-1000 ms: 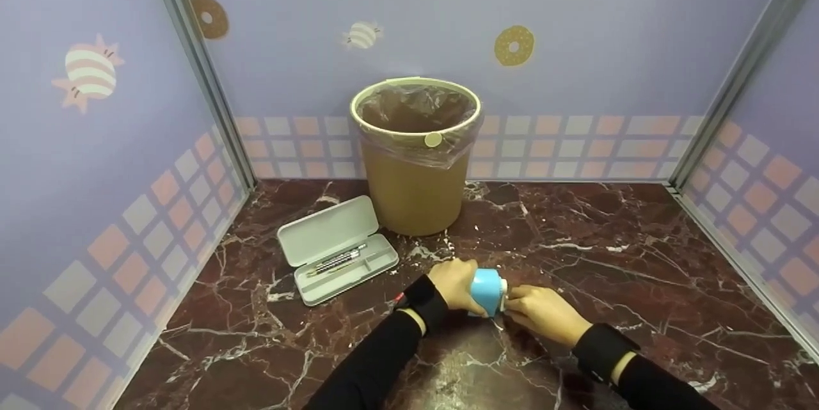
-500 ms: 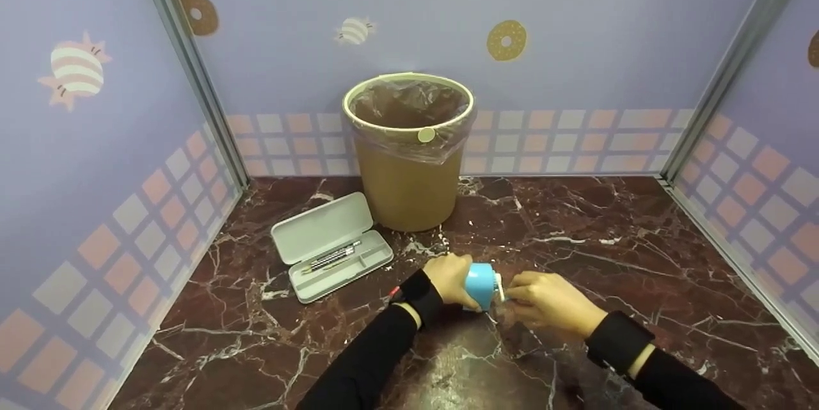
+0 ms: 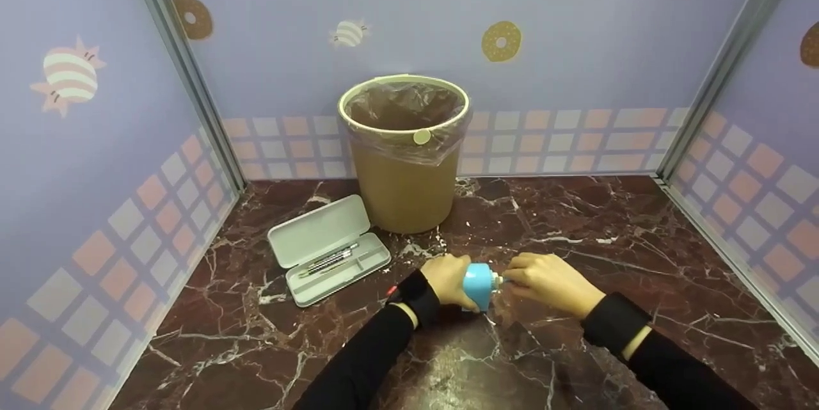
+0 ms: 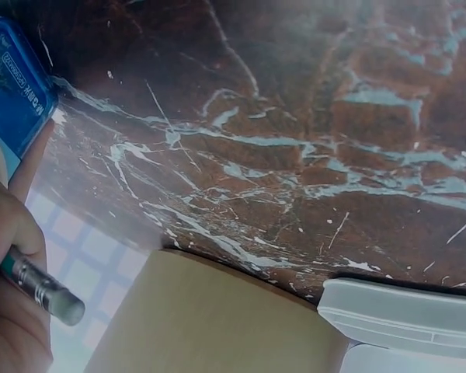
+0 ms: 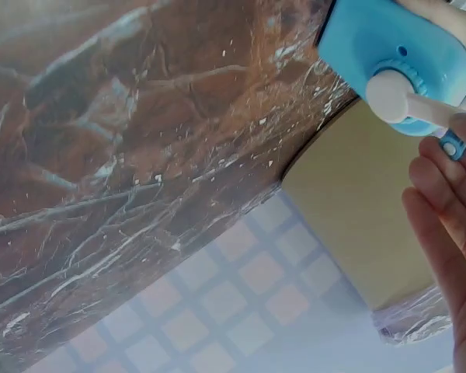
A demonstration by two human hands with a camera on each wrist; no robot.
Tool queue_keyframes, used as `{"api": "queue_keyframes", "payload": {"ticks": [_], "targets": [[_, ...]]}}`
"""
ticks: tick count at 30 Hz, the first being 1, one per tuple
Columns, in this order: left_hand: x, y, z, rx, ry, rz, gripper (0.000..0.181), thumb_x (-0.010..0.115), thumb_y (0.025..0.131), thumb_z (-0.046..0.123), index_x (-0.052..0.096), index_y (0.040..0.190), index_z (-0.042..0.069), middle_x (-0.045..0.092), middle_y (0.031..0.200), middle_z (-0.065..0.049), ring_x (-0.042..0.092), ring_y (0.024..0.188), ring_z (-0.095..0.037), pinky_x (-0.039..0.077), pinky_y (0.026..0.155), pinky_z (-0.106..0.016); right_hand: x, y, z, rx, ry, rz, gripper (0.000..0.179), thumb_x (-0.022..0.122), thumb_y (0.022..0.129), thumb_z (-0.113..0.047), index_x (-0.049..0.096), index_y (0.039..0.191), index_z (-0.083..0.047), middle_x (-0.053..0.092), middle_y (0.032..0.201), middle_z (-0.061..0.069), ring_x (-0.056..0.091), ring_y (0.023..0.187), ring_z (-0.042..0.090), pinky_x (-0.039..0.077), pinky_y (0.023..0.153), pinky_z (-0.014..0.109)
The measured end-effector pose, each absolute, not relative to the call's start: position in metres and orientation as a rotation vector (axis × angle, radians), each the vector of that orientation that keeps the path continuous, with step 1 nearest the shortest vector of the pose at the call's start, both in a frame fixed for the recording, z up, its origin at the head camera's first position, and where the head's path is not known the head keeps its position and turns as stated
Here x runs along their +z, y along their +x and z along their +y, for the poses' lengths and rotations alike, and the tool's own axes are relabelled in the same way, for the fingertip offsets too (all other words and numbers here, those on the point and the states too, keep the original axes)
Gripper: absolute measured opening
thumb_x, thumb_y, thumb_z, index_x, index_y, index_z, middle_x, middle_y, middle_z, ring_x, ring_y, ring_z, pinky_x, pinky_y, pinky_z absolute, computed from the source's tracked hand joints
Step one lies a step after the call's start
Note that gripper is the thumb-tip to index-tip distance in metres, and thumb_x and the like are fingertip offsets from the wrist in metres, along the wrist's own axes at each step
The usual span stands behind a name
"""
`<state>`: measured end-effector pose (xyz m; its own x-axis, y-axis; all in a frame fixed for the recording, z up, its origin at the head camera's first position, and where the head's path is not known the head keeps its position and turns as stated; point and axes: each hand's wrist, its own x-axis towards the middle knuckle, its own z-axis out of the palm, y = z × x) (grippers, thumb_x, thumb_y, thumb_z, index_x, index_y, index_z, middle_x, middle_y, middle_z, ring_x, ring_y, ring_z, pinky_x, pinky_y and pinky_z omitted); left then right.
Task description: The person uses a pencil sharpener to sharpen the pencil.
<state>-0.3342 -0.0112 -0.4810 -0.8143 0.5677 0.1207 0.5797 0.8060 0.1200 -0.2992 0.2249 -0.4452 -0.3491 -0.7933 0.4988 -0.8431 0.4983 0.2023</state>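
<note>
My left hand [image 3: 446, 279] grips a blue crank pencil sharpener [image 3: 477, 285] low over the marble-patterned table. From the same hand a dark green pencil [image 4: 23, 278] sticks out in the left wrist view, with its metal band and worn eraser end showing; its tip is hidden. My right hand [image 3: 550, 282] pinches the small blue knob [image 5: 453, 146] on the sharpener's white crank arm [image 5: 431, 110], as the right wrist view shows. The other fingers of that hand extend beside the knob. The sharpener's front faces right in the head view.
Behind the hands stands a brown waste bin [image 3: 406, 192] lined with a clear plastic bag. To its left lies an open pale pencil case [image 3: 336, 282] with several pencils [image 3: 329, 261] in it. Small white crumbs dot the table around the bin. Patterned panels [image 3: 563, 141] enclose the table.
The crank arm has turned, from hanging down half a second ago to pointing toward the right hand. My right hand has risen slightly with it. The left hand keeps its hold.
</note>
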Motion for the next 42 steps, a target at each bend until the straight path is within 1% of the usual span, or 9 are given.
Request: {"api": "queue_keyframes", "payload": {"ticks": [9, 14, 22, 26, 29, 31, 33, 35, 42], "targets": [[-0.482, -0.334, -0.01, -0.246, -0.945, -2.875, 0.07, 0.094, 0.058, 0.057, 0.063, 0.103, 0.012, 0.074, 0.088, -0.002, 0.071, 0.074, -0.018, 0.057, 0.063, -0.034, -0.44, -0.308, 0.225, 0.12, 1.256, -2.248, 0.015, 0.082, 0.081, -0.018, 0.08, 0.094, -0.01, 0.07, 0.085, 0.002, 0.068, 0.073, 0.016, 0.057, 0.064, 0.031], [-0.482, -0.333, -0.01, -0.257, -0.931, -2.884, 0.07, 0.093, 0.059, 0.056, 0.063, 0.105, 0.012, 0.074, 0.088, -0.002, 0.072, 0.075, -0.019, 0.057, 0.063, -0.034, -0.44, -0.313, 0.223, 0.104, 1.23, -2.251, 0.017, 0.082, 0.081, -0.018, 0.081, 0.095, -0.009, 0.071, 0.085, 0.003, 0.068, 0.073, 0.017, 0.058, 0.065, 0.032], [-0.484, -0.334, -0.012, -0.209, -0.952, -2.84, 0.07, 0.093, 0.059, 0.057, 0.064, 0.103, 0.011, 0.075, 0.089, -0.003, 0.074, 0.076, -0.02, 0.059, 0.066, -0.035, -0.443, -0.316, 0.216, 0.058, 1.142, -2.299, 0.012, 0.08, 0.084, -0.012, 0.079, 0.095, -0.007, 0.072, 0.087, 0.005, 0.068, 0.075, 0.019, 0.057, 0.064, 0.034], [-0.485, -0.334, -0.011, -0.214, -0.96, -2.837, 0.07, 0.093, 0.06, 0.057, 0.064, 0.104, 0.011, 0.075, 0.089, -0.003, 0.073, 0.076, -0.019, 0.059, 0.066, -0.035, -0.446, -0.321, 0.211, 0.037, 1.077, -2.336, 0.007, 0.079, 0.085, -0.008, 0.078, 0.092, -0.007, 0.07, 0.084, 0.006, 0.066, 0.074, 0.02, 0.057, 0.063, 0.035], [-0.486, -0.335, -0.01, -0.223, -0.963, -2.834, 0.071, 0.093, 0.059, 0.057, 0.064, 0.104, 0.011, 0.074, 0.088, -0.002, 0.072, 0.075, -0.019, 0.058, 0.065, -0.035, -0.452, -0.328, 0.207, 0.001, 1.042, -2.374, 0.006, 0.078, 0.083, -0.004, 0.078, 0.088, -0.007, 0.069, 0.081, 0.006, 0.064, 0.072, 0.021, 0.056, 0.061, 0.036], [-0.486, -0.334, -0.01, -0.226, -0.963, -2.832, 0.071, 0.093, 0.059, 0.057, 0.064, 0.104, 0.011, 0.074, 0.088, -0.002, 0.072, 0.074, -0.018, 0.058, 0.065, -0.034, -0.458, -0.333, 0.206, -0.026, 1.039, -2.406, 0.011, 0.078, 0.078, -0.001, 0.077, 0.086, -0.008, 0.069, 0.08, 0.006, 0.064, 0.071, 0.022, 0.056, 0.061, 0.037], [-0.486, -0.333, -0.009, -0.224, -0.962, -2.833, 0.071, 0.093, 0.059, 0.057, 0.063, 0.104, 0.012, 0.074, 0.088, -0.002, 0.071, 0.073, -0.018, 0.057, 0.064, -0.034, -0.466, -0.337, 0.204, -0.027, 1.05, -2.428, 0.013, 0.077, 0.074, 0.0, 0.075, 0.082, -0.009, 0.071, 0.08, 0.005, 0.065, 0.071, 0.022, 0.057, 0.061, 0.038], [-0.486, -0.332, -0.009, -0.224, -0.956, -2.838, 0.07, 0.093, 0.059, 0.057, 0.064, 0.104, 0.012, 0.074, 0.088, -0.001, 0.071, 0.073, -0.017, 0.057, 0.064, -0.034, -0.475, -0.339, 0.204, -0.016, 1.064, -2.441, 0.012, 0.078, 0.073, -0.001, 0.074, 0.079, -0.01, 0.072, 0.079, 0.005, 0.067, 0.069, 0.023, 0.057, 0.06, 0.039], [-0.484, -0.332, -0.01, -0.224, -0.951, -2.834, 0.069, 0.093, 0.059, 0.057, 0.063, 0.103, 0.012, 0.074, 0.087, -0.001, 0.071, 0.073, -0.017, 0.056, 0.063, -0.033, -0.496, -0.338, 0.206, 0.052, 1.071, -2.501, 0.008, 0.078, 0.079, -0.003, 0.074, 0.08, -0.009, 0.069, 0.075, 0.007, 0.067, 0.064, 0.024, 0.054, 0.055, 0.039]]}}
